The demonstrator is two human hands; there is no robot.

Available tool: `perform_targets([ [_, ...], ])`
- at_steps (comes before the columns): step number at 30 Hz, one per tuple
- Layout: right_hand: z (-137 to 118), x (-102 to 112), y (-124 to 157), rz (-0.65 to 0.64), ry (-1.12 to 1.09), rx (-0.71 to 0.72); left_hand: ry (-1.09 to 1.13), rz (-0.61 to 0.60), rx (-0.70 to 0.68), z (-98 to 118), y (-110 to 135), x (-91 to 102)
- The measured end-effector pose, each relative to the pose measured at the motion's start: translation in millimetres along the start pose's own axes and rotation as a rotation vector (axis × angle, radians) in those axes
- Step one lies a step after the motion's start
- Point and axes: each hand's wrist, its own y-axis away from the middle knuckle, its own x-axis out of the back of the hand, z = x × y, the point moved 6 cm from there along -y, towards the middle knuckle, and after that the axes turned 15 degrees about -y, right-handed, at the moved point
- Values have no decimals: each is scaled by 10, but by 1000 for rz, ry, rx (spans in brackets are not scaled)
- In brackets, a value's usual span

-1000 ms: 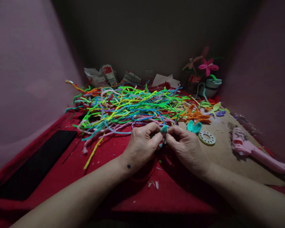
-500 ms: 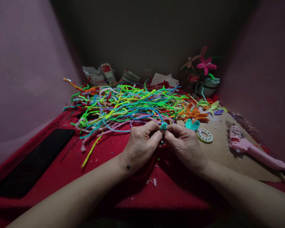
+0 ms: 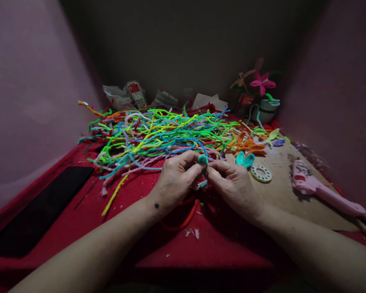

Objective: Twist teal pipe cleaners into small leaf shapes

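Between my two hands is a short, curled teal pipe cleaner point(image 3: 203, 159). My left hand point(image 3: 178, 175) pinches it between thumb and forefinger. From the other side, my right hand point(image 3: 234, 183) closes its thumb and forefinger on its lower end. Just below the fingers a metal-coloured tool point(image 3: 202, 185) shows in part on the red cloth, with an orange-red loop point(image 3: 190, 215) near it. Right beyond my right hand lie two teal pipe-cleaner petals point(image 3: 245, 160), beside a pale ring with holes point(image 3: 261, 173).
A big heap of coloured pipe cleaners point(image 3: 164, 134) spreads across the back. A black phone-like slab point(image 3: 45, 207) lies at left. On the cardboard point(image 3: 280, 203) at right rests a pink glue gun point(image 3: 323, 189). Orange petals point(image 3: 247, 144) and a pot with a pink flower point(image 3: 263, 83) stand behind.
The teal pipe cleaner has turned and now curls over more between my fingers. My hands have parted slightly, baring the metal-coloured tool and the orange-red loop. The whole view has shifted a little.
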Motion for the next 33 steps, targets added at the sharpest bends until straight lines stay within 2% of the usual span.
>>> perform_targets([
  [3,-29,1,1,13,35,29,-54,4,0,-1,11,1],
  [8,-102,6,10,52,191,141,-310,151,-67,104,62,40],
  [11,-148,14,25,76,301,230,-206,107,3,70,64,-2],
  [13,-130,19,17,64,295,199,-108,57,54,20,54,-38],
  [16,-55,29,-18,28,166,65,-79,58,67,-18,28,-23],
  [19,66,-17,-51,-79,-85,-116,-72,54,30,7,-13,34],
  [23,220,-103,-52,-208,-410,-297,47,-123,56,40,-59,51],
  [27,275,-72,-60,-135,-527,-315,200,-220,132,17,-57,58],
  [30,217,-49,-71,-103,-489,-252,192,-175,128,5,-43,64],
  [33,168,-44,-82,-100,-464,-218,128,-95,42,47,-32,78],
])
